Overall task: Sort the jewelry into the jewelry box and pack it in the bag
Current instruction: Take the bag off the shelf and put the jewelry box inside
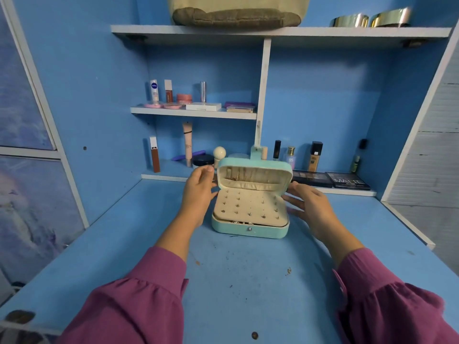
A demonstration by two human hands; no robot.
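A mint-green jewelry box (249, 231) sits on the blue desk with its lid (255, 163) partly raised. Its cream insert panel carries several small stud earrings (249, 214), and chains hang in the lid's pocket. My left hand (198, 192) is at the lid's left edge, thumb near the top corner, fingers against the side. My right hand (306, 199) touches the box's right side with fingers spread and fairly straight. A beige bag (238, 11) rests on the top shelf above.
Cosmetics line the back ledge: bottles (315, 156), dark palettes (347, 181), a round jar (203, 160). A middle shelf (193, 112) holds more tubes and compacts. Two gold bangles (370, 19) sit on the top shelf. A white partition (263, 90) rises behind the box.
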